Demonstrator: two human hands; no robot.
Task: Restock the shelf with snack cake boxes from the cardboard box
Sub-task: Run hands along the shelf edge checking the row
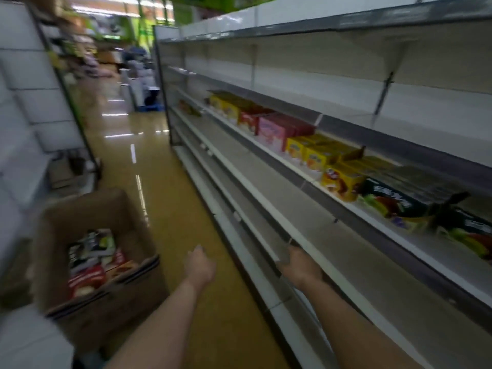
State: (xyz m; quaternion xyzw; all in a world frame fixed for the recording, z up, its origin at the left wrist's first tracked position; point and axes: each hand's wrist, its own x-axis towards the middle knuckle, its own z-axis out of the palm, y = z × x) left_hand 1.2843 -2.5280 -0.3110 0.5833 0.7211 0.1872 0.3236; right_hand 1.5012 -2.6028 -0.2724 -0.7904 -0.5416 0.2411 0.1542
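Frame was motion-blurred, detail soft. Long metal shelf (332, 235) ran from 5 o'clock up to 12, flat grey-white tiers with pale front edge strips; lower tiers bare. On the middle tier, a row of rectangular snack cake boxes (277, 130) sat along the front edge from 12 toward 3 o'clock: yellow ones, red, pink, more yellow, then dark glossy packs (391, 201) at 3 o'clock. Boxes touched side to side; print was unreadable.

Cardboard box (106, 296) stood at 8 o'clock on the glossy yellow floor (170, 209), brown, matte, top open, flaps up. Inside lay a loose pile of red and dark printed cartons (90, 262), tilted and overlapping; count could not be told.

Open aisle ran between box and shelf base, floor free from 6 up to 11 o'clock, with light streaks on it. Second white rack (32, 102) closed the aisle at 9–10 o'clock.

Left hand (198, 265) hung over the floor at 6 o'clock, empty, fingers loose, near the box's right wall but apart. Right hand (299, 265) was at 5 o'clock just at a lower shelf edge, fingers relaxed, holding nothing; contact with the edge could not be told.
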